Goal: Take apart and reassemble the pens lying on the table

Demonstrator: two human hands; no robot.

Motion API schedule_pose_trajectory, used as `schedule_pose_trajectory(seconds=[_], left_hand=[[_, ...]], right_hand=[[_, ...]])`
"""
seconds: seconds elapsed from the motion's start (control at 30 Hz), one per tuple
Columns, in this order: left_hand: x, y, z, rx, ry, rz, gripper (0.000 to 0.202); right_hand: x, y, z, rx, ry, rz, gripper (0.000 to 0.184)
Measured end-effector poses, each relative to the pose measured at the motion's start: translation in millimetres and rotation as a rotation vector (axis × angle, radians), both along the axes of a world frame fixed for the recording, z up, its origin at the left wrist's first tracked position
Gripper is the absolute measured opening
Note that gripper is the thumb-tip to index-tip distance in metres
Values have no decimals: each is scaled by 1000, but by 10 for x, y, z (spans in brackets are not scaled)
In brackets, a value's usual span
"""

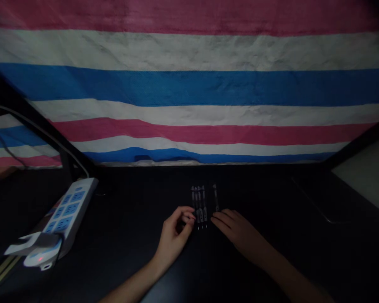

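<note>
Several slim, clear pens [201, 204] lie side by side in a close row on the black table, their small pale points toward me. My left hand [176, 230] is at the left side of this row, thumb and fingers curled together at the lower part of the leftmost pen, which they partly cover. To the right of the row, with a gap between, lies a single pen [215, 195]. My right hand [235, 230] rests low over that pen, fingers close together at its near end and hiding it. The dim light blurs the details.
A white power strip [82, 198] with blue sockets, a plug and a lit red light lies at the left. Behind the black table [139, 189] hangs a striped red, white and blue sheet [189, 88]. A dark flat slab [344, 198] lies at the right.
</note>
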State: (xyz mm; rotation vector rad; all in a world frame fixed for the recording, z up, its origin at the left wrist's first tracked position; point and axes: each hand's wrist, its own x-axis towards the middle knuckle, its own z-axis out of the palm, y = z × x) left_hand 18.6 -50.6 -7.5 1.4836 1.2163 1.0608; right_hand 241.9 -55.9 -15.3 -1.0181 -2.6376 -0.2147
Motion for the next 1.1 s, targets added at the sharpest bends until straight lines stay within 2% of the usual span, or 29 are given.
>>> schedule_pose_trajectory(seconds=[0.1,0.23,0.37,0.43,0.5,0.57,0.7,0.8,0.87,1.0,1.1], left_hand=[[68,-105,52,-5,37,-103,16],[110,-181,66,-16,65,-193,16],[130,-230,60,-98,41,-275,18],[146,-252,59,-145,1,-326,21],[163,-266,55,-177,-37,-365,26],[175,-268,43,-194,-59,-373,32],[167,-252,-15,-193,-128,-361,44],[148,-250,-54,-175,-223,-340,53],[138,-261,-57,-152,-277,-303,57],[125,-299,-26,-124,-313,-184,58],[115,-320,-19,-101,-290,-122,57]], right_hand=[[-5,3,4,16,48,33,31],[17,0,-9,73,204,9,29],[16,-66,86,102,588,-135,25],[7,-127,169,96,806,-255,18],[4,-185,236,27,1006,-329,15],[8,-218,266,-100,1221,-342,15],[8,-200,228,-532,1484,-230,11],[-24,-182,178,-810,1569,-146,15],[-50,-191,163,-916,1579,-103,16],[-84,-236,202,-951,1471,-53,12],[-112,-261,259,-977,1246,-172,12]])
